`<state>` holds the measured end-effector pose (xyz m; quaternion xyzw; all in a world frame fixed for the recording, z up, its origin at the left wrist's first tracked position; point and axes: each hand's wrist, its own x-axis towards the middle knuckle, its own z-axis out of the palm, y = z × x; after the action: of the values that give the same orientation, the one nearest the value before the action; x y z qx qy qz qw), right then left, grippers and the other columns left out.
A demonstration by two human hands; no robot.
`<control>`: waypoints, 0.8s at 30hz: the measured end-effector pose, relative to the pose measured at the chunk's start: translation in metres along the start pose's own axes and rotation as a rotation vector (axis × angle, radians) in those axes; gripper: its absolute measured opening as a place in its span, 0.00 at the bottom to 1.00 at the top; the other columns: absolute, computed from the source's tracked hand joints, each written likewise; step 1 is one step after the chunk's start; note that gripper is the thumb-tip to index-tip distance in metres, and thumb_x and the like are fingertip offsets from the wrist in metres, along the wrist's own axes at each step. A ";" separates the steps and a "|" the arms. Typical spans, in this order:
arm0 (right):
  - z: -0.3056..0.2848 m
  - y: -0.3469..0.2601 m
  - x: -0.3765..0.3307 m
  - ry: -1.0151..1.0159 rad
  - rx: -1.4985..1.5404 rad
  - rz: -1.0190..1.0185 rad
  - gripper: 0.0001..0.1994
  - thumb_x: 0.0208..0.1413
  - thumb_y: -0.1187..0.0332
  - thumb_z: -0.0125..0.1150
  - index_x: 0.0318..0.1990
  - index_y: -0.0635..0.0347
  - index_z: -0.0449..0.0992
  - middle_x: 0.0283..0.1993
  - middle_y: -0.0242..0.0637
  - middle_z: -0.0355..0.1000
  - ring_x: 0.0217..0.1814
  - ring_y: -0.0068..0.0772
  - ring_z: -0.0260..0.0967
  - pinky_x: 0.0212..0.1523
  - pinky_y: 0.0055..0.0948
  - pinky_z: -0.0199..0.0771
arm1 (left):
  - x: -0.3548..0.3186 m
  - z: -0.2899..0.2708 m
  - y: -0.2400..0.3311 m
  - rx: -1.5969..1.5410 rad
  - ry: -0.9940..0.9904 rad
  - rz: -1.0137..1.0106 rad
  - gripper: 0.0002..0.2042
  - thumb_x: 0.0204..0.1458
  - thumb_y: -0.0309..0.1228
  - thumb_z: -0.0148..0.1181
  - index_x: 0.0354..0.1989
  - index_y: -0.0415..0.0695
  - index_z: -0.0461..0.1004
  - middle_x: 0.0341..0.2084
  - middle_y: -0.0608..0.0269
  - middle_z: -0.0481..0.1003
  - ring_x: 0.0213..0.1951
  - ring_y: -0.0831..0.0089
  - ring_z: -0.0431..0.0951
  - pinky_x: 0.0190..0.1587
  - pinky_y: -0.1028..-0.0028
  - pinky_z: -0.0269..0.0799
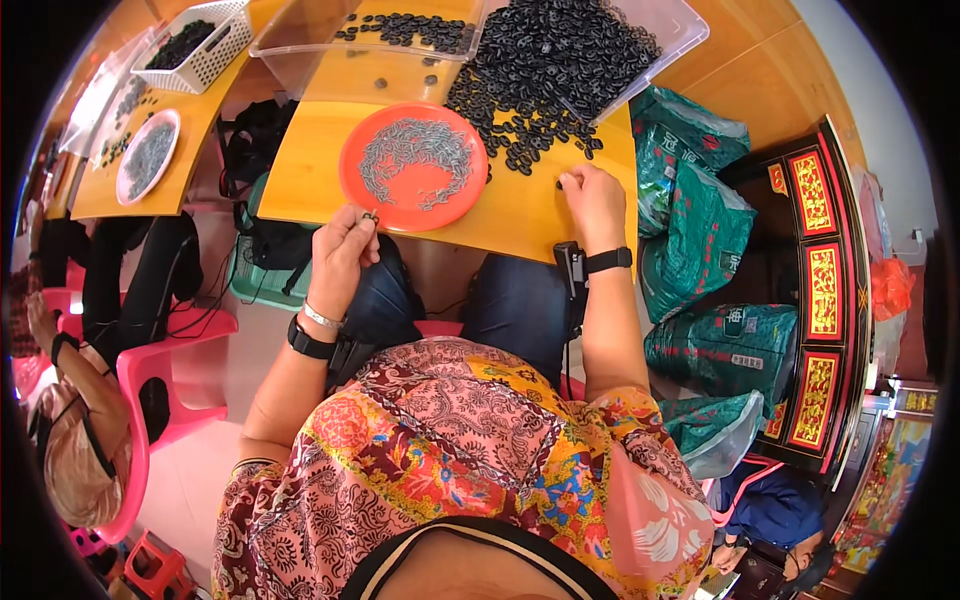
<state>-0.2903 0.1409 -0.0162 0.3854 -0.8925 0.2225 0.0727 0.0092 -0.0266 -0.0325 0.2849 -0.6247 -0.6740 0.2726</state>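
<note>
A red-orange plate (357,201) heaped with small grey metal pieces (410,145) lies on the yellow wooden table (310,150). Beside its near left rim, my left hand (343,250) is closed in a pinch on a tiny dark piece, too small to name surely. My right hand (597,208) is over the table's right side, thumb and forefinger pressed together, with a bit of something black showing at the fingertips. Just beyond it, small black oval plastic pieces (520,135) spread from a large pile (560,50) in a clear plastic bin (685,30).
Another clear bin (285,65) stands at the table's back left. Green sacks (705,215) crowd the floor at right, beside a black, red and gold cabinet (825,280). At left, a person (95,400) sits on a pink chair (190,350) by another table with a white basket (205,65).
</note>
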 end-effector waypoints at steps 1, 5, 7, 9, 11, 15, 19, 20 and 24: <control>0.002 0.002 0.000 -0.039 -0.067 0.032 0.11 0.46 0.62 0.61 0.30 0.60 0.77 0.29 0.47 0.74 0.35 0.50 0.72 0.38 0.42 0.71 | -0.001 0.000 -0.001 -0.001 -0.023 0.004 0.08 0.57 0.31 0.46 0.28 0.42 0.67 0.19 0.69 0.68 0.20 0.82 0.68 0.24 0.82 0.61; 0.020 0.009 0.002 -0.115 -0.103 0.007 0.10 0.45 0.65 0.63 0.31 0.63 0.76 0.33 0.49 0.74 0.38 0.50 0.71 0.40 0.41 0.71 | -0.002 0.001 0.001 0.006 -0.028 -0.007 0.09 0.57 0.31 0.46 0.27 0.42 0.66 0.19 0.69 0.68 0.21 0.82 0.68 0.24 0.83 0.61; 0.024 0.009 0.004 -0.123 -0.035 0.023 0.10 0.44 0.66 0.63 0.31 0.63 0.76 0.33 0.48 0.74 0.38 0.48 0.71 0.40 0.40 0.71 | -0.002 0.001 0.000 -0.026 -0.010 -0.001 0.08 0.56 0.30 0.47 0.26 0.41 0.67 0.18 0.69 0.68 0.20 0.83 0.67 0.23 0.83 0.60; 0.024 0.006 0.004 -0.133 0.033 0.040 0.09 0.44 0.68 0.63 0.31 0.63 0.75 0.34 0.47 0.74 0.38 0.47 0.72 0.40 0.39 0.71 | -0.002 0.002 0.001 -0.060 0.009 0.003 0.08 0.55 0.30 0.48 0.26 0.40 0.68 0.17 0.70 0.67 0.19 0.84 0.66 0.23 0.83 0.60; 0.022 0.001 0.004 -0.217 0.206 0.090 0.09 0.43 0.70 0.64 0.33 0.63 0.74 0.32 0.44 0.74 0.35 0.44 0.72 0.38 0.36 0.71 | -0.004 0.002 0.003 -0.051 0.030 -0.012 0.08 0.55 0.29 0.48 0.26 0.40 0.68 0.17 0.70 0.68 0.19 0.84 0.66 0.23 0.83 0.60; 0.031 0.015 0.002 -0.208 0.270 0.067 0.11 0.41 0.72 0.65 0.34 0.63 0.74 0.29 0.41 0.73 0.32 0.38 0.72 0.36 0.32 0.71 | -0.003 0.004 0.003 -0.061 0.028 -0.003 0.08 0.55 0.29 0.48 0.26 0.40 0.68 0.17 0.69 0.68 0.19 0.84 0.66 0.23 0.83 0.60; 0.035 0.021 -0.002 -0.290 0.745 0.144 0.10 0.47 0.74 0.62 0.38 0.63 0.73 0.29 0.34 0.73 0.31 0.26 0.70 0.33 0.22 0.70 | -0.002 0.004 0.002 -0.066 0.018 0.013 0.08 0.55 0.29 0.48 0.26 0.39 0.68 0.16 0.69 0.68 0.19 0.83 0.66 0.23 0.83 0.60; 0.033 0.018 -0.004 -0.374 1.042 0.254 0.09 0.49 0.75 0.61 0.39 0.63 0.72 0.30 0.31 0.72 0.31 0.22 0.70 0.33 0.19 0.70 | -0.002 0.003 0.001 -0.071 0.016 0.014 0.09 0.55 0.29 0.48 0.25 0.39 0.68 0.16 0.69 0.68 0.19 0.83 0.66 0.23 0.83 0.60; 0.019 -0.009 -0.011 -0.473 1.370 0.285 0.09 0.52 0.78 0.58 0.42 0.63 0.71 0.33 0.30 0.72 0.30 0.20 0.69 0.34 0.18 0.71 | -0.003 0.002 0.001 -0.043 0.025 0.020 0.09 0.55 0.29 0.48 0.25 0.39 0.68 0.16 0.69 0.67 0.19 0.83 0.66 0.23 0.83 0.60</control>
<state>-0.2753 0.1342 -0.0339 0.2624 -0.5868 0.6481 -0.4083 0.0095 -0.0227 -0.0308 0.2811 -0.6095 -0.6808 0.2932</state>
